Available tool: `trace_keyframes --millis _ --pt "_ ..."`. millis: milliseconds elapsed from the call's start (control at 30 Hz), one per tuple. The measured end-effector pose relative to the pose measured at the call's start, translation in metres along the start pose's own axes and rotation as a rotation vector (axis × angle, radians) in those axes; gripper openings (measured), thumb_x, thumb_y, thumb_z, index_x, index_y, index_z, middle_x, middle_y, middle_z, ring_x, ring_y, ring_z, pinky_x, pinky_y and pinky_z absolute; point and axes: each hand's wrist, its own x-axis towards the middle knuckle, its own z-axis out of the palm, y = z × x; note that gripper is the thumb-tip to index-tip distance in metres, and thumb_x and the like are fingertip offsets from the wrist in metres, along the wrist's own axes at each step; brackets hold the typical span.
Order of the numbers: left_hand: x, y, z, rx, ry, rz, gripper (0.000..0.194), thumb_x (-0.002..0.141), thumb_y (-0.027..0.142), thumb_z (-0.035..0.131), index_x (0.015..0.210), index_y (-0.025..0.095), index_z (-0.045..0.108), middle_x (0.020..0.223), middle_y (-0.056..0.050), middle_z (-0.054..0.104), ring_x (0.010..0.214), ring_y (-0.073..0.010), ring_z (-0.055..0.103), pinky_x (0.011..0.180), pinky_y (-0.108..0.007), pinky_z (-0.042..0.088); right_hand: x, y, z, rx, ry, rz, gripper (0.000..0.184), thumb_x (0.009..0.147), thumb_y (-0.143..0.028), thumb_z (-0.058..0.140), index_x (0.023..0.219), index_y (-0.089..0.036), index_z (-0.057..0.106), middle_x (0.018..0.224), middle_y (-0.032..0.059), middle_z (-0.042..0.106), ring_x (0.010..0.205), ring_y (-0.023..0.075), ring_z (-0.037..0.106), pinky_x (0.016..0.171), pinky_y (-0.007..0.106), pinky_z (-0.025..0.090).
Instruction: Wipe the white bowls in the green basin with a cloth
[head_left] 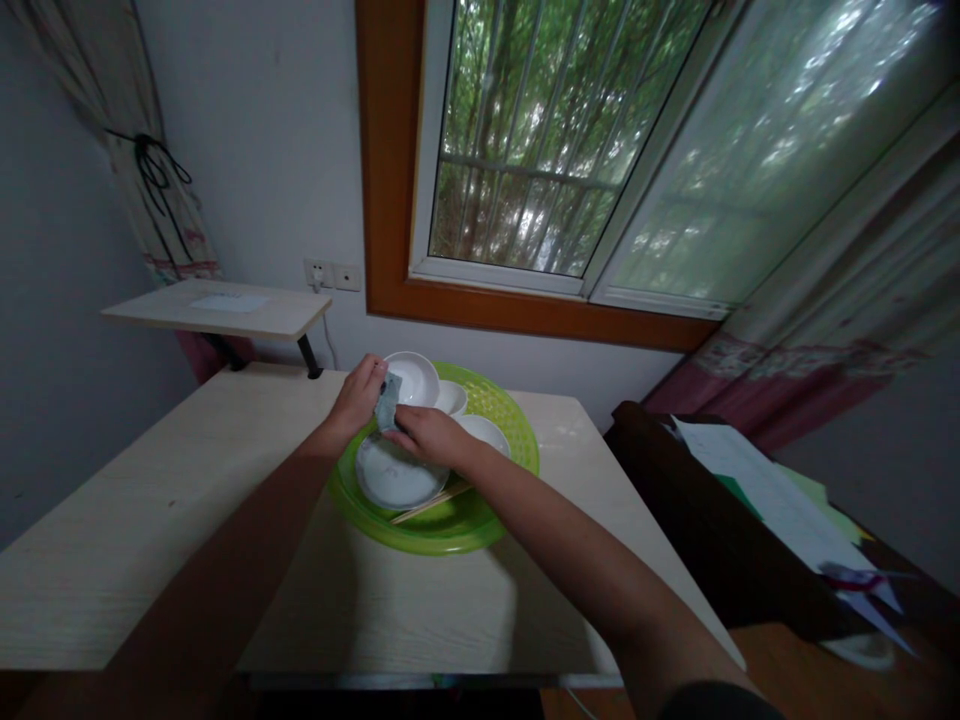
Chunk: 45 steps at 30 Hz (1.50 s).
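My left hand (360, 397) is closed on the near-left rim of a white bowl (415, 379), which is tilted above a green plastic basin (523, 455). A grey-green cloth (387, 403) is pinched in my right hand (429, 432) and lies against the bowl's near side, between both hands. Below my right hand a wider white bowl (397, 482) rests in the basin. Two smaller white bowls, one behind (453, 398) and one to the right (487, 431), are partly covered by my hand and the held bowl. Chopsticks (427, 503) lie at the basin's front.
The basin stands on a pale wooden table (225, 480). A raised shelf (277, 318) with a paper sheet is at the back left. Behind the table are a wall with sockets (331, 274) and a barred window. A dark piece of furniture (675, 490) with papers stands at right.
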Motion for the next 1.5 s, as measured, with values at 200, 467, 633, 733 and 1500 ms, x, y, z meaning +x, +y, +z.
trace_keyframes --millis 200,467,633,733,1500 --pt "0.0 0.002 0.0 0.062 -0.002 -0.015 0.03 0.101 0.05 0.038 0.091 0.025 0.053 0.09 -0.005 0.063 0.088 -0.0246 0.06 0.085 -0.037 0.045 -0.002 -0.004 -0.013 -0.192 -0.052 0.031 0.056 0.107 -0.063 0.045 0.11 -0.013 0.07 0.103 0.0157 0.078 0.09 0.026 0.073 0.08 0.033 0.047" --pt "0.003 0.0 0.0 0.145 -0.014 -0.033 0.03 0.099 0.051 0.039 0.095 0.025 0.054 0.094 -0.007 0.066 0.093 -0.0265 0.061 0.089 -0.039 0.047 -0.002 -0.007 -0.012 -0.392 -0.102 0.058 0.036 0.097 -0.042 0.068 0.107 -0.007 0.074 0.108 0.0203 0.078 0.101 0.0302 0.072 0.098 0.04 0.046" --pt "0.002 0.004 -0.001 0.093 -0.009 -0.028 0.031 0.099 0.05 0.04 0.091 0.025 0.055 0.092 -0.007 0.065 0.094 -0.0267 0.061 0.09 -0.039 0.046 -0.002 -0.004 -0.005 -0.332 -0.072 0.056 0.031 0.101 -0.037 0.062 0.109 -0.01 0.073 0.106 0.018 0.077 0.101 0.0296 0.071 0.09 0.038 0.05" --pt "0.001 0.004 -0.002 0.061 -0.029 -0.014 0.031 0.1 0.05 0.041 0.089 0.025 0.055 0.088 -0.005 0.064 0.092 -0.0264 0.061 0.09 -0.04 0.047 -0.004 0.0 -0.003 -0.213 -0.042 0.02 0.03 0.102 -0.037 0.061 0.118 -0.014 0.071 0.11 0.0142 0.077 0.098 0.0268 0.072 0.083 0.034 0.05" --pt "0.012 -0.007 0.002 -0.428 -0.061 -0.109 0.052 0.087 0.061 0.057 0.116 0.018 0.064 0.114 -0.01 0.071 0.105 -0.0266 0.065 0.096 -0.039 0.052 -0.001 0.014 -0.004 -0.327 0.061 -0.09 0.024 0.106 -0.021 0.058 0.125 -0.017 0.071 0.113 0.0112 0.075 0.103 0.024 0.065 0.094 0.038 0.048"
